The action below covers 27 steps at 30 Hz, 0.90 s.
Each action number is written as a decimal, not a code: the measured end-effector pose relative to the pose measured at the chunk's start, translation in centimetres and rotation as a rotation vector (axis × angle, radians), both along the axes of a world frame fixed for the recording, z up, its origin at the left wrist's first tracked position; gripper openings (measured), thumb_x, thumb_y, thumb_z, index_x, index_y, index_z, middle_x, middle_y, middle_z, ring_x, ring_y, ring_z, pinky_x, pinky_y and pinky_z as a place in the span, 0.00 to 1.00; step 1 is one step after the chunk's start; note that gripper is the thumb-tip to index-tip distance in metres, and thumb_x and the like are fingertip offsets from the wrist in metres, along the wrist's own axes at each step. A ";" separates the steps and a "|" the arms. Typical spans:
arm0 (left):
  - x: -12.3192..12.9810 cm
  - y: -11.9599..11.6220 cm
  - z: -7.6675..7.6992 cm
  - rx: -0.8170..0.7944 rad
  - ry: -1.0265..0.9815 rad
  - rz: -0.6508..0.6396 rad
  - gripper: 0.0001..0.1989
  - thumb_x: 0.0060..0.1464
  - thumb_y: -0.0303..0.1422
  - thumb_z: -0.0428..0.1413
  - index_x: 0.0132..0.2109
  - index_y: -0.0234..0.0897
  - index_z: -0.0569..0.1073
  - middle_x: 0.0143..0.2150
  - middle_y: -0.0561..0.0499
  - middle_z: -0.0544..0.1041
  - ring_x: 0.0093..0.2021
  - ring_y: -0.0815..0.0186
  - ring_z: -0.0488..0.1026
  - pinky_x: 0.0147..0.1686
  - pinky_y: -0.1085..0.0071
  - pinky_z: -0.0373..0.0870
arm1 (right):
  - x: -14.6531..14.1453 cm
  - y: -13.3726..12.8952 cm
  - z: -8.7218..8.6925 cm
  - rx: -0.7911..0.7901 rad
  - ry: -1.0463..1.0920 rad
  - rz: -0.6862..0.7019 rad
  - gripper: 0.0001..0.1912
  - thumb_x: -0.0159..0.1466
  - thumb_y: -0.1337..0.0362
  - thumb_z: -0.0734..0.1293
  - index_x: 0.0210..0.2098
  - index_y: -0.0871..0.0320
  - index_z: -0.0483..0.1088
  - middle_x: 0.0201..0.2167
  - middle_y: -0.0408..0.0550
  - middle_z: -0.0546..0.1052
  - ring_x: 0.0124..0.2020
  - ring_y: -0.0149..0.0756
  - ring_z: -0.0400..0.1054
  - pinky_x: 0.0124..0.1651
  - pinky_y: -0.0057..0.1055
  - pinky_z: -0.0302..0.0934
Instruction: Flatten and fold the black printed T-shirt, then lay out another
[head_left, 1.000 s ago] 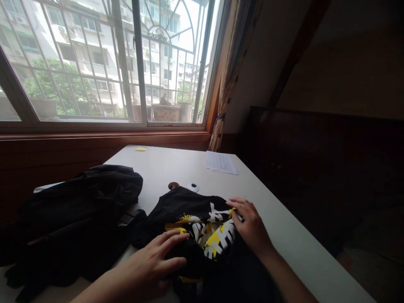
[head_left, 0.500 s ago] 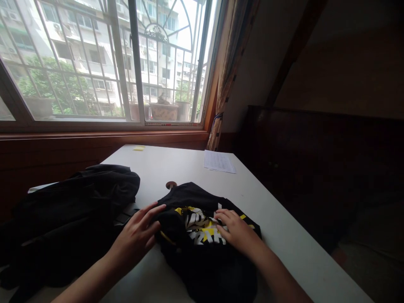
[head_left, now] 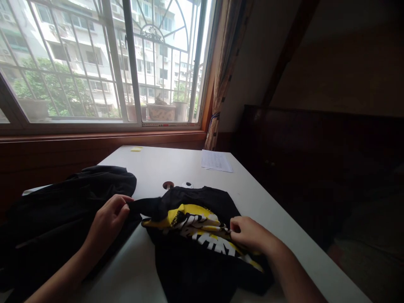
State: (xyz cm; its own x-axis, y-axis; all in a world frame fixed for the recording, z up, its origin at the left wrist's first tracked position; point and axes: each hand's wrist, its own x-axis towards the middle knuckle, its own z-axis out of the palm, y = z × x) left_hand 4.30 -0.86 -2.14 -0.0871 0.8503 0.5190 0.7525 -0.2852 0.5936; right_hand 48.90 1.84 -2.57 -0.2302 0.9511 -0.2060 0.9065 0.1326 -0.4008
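Observation:
A black garment (head_left: 189, 269) with a yellow and white print lies rumpled on the white table (head_left: 170, 162). My left hand (head_left: 110, 216) pinches a stretched-out black part of it at its left side. Closed on the printed cloth at the right is my right hand (head_left: 248, 230). To the left, a second heap of black cloth (head_left: 69, 210) spreads over the table, close beside my left hand.
Papers (head_left: 217, 161) lie near the table's far right corner, and a yellow note (head_left: 136, 149) near the far left. Behind the garment are a round brown hole (head_left: 168, 185) and a white ring-shaped object (head_left: 188, 184). A barred window stands beyond.
Both hands have gone from resting open on the garment to gripping it. My left hand has moved left, pulling cloth out; the print is more spread, and the white ring-shaped object now shows.

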 end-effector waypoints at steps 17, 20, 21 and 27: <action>0.4 -0.4 0.7 -0.106 -0.373 -0.024 0.16 0.63 0.44 0.50 0.43 0.38 0.75 0.42 0.48 0.80 0.38 0.58 0.78 0.33 0.67 0.76 | 3.7 2.1 -1.4 0.411 0.117 -0.186 0.12 0.62 0.58 0.65 0.43 0.53 0.76 0.45 0.52 0.77 0.46 0.46 0.73 0.49 0.41 0.65; 0.7 -0.9 2.2 -0.018 -0.592 0.036 0.12 0.63 0.40 0.50 0.40 0.38 0.73 0.41 0.47 0.80 0.40 0.57 0.79 0.37 0.63 0.78 | 4.8 2.2 -2.6 0.342 0.074 -0.292 0.16 0.62 0.55 0.66 0.48 0.54 0.72 0.48 0.55 0.75 0.43 0.44 0.73 0.46 0.40 0.66; 0.8 -1.0 2.7 0.011 -0.637 0.076 0.10 0.63 0.39 0.50 0.40 0.38 0.72 0.42 0.47 0.80 0.42 0.56 0.79 0.39 0.61 0.79 | 4.9 2.2 -2.7 0.297 0.083 -0.310 0.17 0.62 0.53 0.66 0.47 0.55 0.72 0.46 0.54 0.76 0.42 0.44 0.72 0.45 0.39 0.66; -0.7 -0.3 3.1 0.098 -0.827 0.207 0.05 0.61 0.36 0.54 0.42 0.43 0.67 0.52 0.48 0.77 0.54 0.52 0.76 0.52 0.54 0.75 | 3.6 1.5 -1.7 -0.048 0.260 -0.192 0.19 0.61 0.45 0.68 0.34 0.56 0.74 0.32 0.47 0.78 0.33 0.39 0.71 0.34 0.32 0.61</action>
State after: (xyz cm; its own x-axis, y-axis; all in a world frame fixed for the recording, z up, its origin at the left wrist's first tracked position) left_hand 3.65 -1.17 0.97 -0.6182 0.7303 0.2906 0.1313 -0.2685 0.9543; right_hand 52.49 3.38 -4.25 -0.0979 0.9730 -0.2092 0.7795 -0.0557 -0.6239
